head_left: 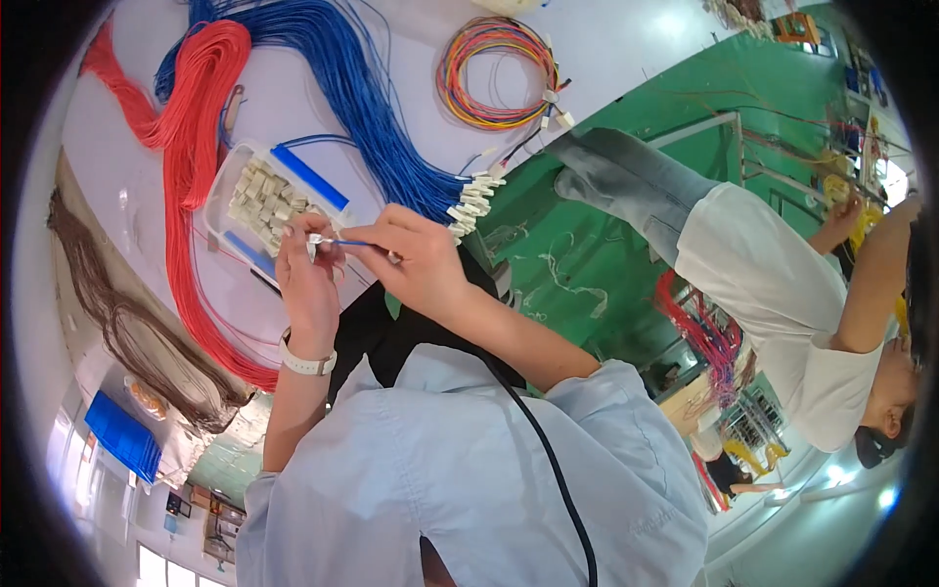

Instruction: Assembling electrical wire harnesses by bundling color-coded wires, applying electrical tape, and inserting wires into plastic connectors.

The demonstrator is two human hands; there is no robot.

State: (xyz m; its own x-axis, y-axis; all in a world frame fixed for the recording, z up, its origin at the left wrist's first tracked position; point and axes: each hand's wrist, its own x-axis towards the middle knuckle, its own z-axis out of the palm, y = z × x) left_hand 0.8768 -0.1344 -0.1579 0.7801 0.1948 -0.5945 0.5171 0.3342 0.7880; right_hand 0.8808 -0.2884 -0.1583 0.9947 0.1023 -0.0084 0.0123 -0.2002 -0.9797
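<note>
My left hand (310, 266) is closed around a small white connector housing (314, 242), held just over the near edge of the table. Between the thumb and fingers of my right hand (419, 256) is a blue wire (350, 243), its end at the connector; whether it sits inside is too small to tell. Beneath and beyond my left hand, a clear plastic box (221, 186) holds many loose white connectors (262, 203). A thick bundle of blue wires (342, 73) lies across the table, with white connectors (474, 203) on its near ends.
Red wires (191, 127) drape over the white table (411, 29) at left. A coil of multicoloured wires (450, 88) lies farther right. Brown wires (117, 313) hang at far left. A co-worker in a white shirt (763, 264) is at the right, above the green floor (548, 249).
</note>
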